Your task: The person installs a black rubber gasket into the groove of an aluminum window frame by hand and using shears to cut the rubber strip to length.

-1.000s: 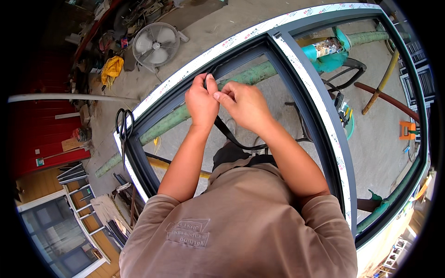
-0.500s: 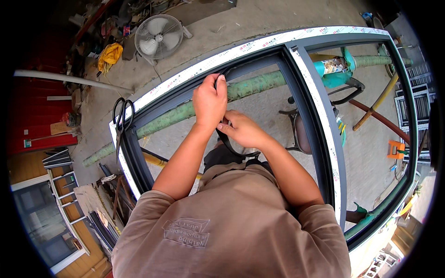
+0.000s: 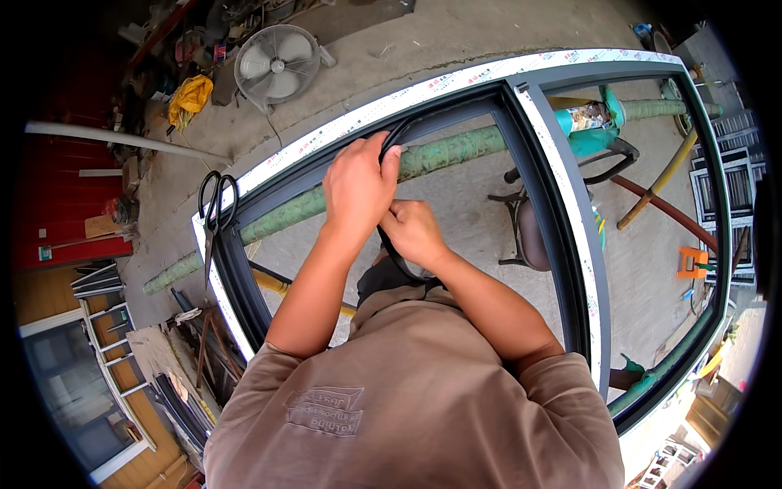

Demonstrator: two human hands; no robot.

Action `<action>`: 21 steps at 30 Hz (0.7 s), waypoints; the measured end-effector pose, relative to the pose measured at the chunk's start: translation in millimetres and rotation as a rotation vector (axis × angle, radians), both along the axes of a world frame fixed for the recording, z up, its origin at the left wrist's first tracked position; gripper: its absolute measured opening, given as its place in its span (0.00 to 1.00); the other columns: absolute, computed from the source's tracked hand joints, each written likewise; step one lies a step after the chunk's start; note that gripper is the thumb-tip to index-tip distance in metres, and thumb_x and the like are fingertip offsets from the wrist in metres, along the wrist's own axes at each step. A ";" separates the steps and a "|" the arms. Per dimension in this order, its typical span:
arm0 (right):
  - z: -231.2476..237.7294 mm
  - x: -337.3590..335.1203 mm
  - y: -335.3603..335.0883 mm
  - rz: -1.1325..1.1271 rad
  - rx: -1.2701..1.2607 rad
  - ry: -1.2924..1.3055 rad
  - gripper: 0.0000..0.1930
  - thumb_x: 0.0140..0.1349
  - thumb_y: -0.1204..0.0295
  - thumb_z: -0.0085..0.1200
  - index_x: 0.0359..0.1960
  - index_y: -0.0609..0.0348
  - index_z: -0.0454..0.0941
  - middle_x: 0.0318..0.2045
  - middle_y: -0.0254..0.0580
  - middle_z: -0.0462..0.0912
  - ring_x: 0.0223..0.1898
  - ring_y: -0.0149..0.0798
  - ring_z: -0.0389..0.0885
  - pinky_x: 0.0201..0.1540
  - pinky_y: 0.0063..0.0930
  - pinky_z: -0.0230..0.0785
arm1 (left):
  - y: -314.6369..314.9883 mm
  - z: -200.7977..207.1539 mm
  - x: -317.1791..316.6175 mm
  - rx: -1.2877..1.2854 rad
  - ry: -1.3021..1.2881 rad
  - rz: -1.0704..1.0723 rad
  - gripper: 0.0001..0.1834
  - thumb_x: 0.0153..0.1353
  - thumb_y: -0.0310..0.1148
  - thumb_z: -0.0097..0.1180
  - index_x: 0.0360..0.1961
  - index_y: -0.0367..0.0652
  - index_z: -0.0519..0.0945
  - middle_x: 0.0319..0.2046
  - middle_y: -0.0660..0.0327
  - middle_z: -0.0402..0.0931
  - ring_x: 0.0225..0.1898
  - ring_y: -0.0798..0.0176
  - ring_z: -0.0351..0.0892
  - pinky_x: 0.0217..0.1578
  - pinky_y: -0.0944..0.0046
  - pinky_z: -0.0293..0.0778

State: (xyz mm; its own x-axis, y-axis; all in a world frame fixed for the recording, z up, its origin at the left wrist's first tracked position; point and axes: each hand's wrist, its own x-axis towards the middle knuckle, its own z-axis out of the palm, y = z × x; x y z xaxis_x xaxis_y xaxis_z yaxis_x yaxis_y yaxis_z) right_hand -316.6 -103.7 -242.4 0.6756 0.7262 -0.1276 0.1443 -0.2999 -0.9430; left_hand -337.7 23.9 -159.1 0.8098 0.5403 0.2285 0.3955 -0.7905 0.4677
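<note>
A large grey window frame [image 3: 595,310], with printed white protective film along its faces, lies in front of me. A black rubber sealing strip [image 3: 399,259] hangs in a loop by my waist and runs up through my hands to the frame's far inner edge. My left hand [image 3: 357,183] pinches the strip between thumb and fingers at that edge. Just below it, my right hand [image 3: 414,235] is closed around the strip, near the left wrist. Black-handled scissors [image 3: 213,213] rest across the frame's left corner. Part of the strip is hidden behind my fingers.
Green-wrapped poles [image 3: 456,152] pass beneath the frame. A dark-seated chair [image 3: 533,232] and an orange stool [image 3: 692,262] stand on the concrete floor. Beyond the far edge are a round fan [image 3: 277,65] and a yellow bag [image 3: 190,99]. A white pole [image 3: 122,137] reaches in at left.
My left hand has shifted slightly left and turned on the strip. My right hand has closed from a looser hold, and the strip's hanging loop has changed shape.
</note>
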 end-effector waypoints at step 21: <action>12.0 3.5 8.8 -0.067 -0.023 0.055 0.30 0.76 0.48 0.58 0.25 0.64 0.87 0.26 0.63 0.86 0.33 0.68 0.87 0.43 0.63 0.77 | 48.3 40.6 53.3 0.232 0.247 -0.249 0.30 0.72 0.53 0.70 0.60 0.38 0.82 0.48 0.39 0.90 0.50 0.30 0.89 0.50 0.36 0.82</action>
